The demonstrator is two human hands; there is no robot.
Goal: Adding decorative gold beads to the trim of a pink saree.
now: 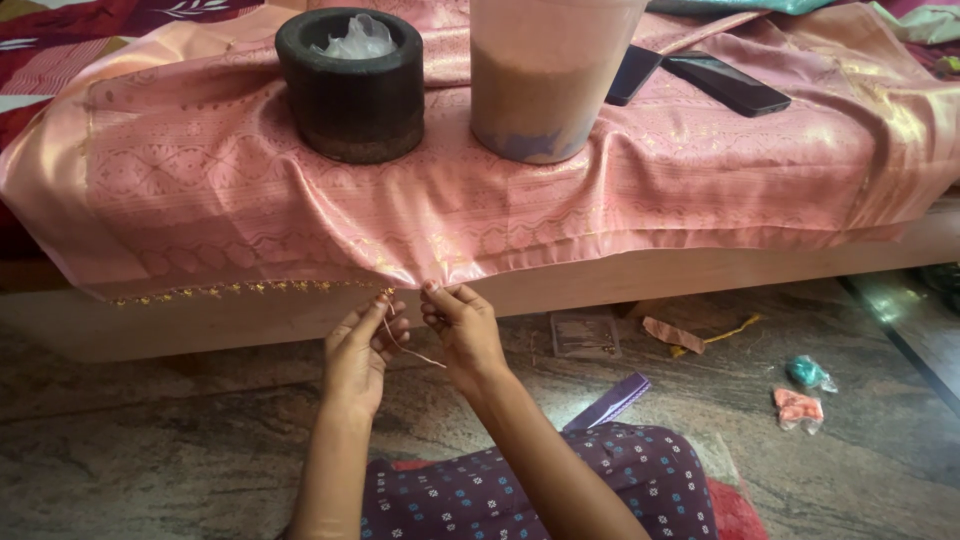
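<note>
A pink patterned silk cloth (pixel 300 190) drapes over a low wooden platform (pixel 650 275), its lower edge trimmed on the left with small gold beaded tassels (pixel 230 290). My left hand (pixel 362 345) pinches the cloth's hem where the trim ends and holds a thin thread (pixel 415 353). My right hand (pixel 462 325) grips the hem right beside it, fingertips closed on the cloth edge. The thread runs between both hands.
A dark stone mortar (pixel 352 85) with a plastic bag inside and a tall plastic container (pixel 545 75) weigh the cloth down. Two dark phones (pixel 725 83) lie behind. On the stone floor lie a purple strip (pixel 608 402), a small packet (pixel 585 333), and pink and teal bags (pixel 800 408).
</note>
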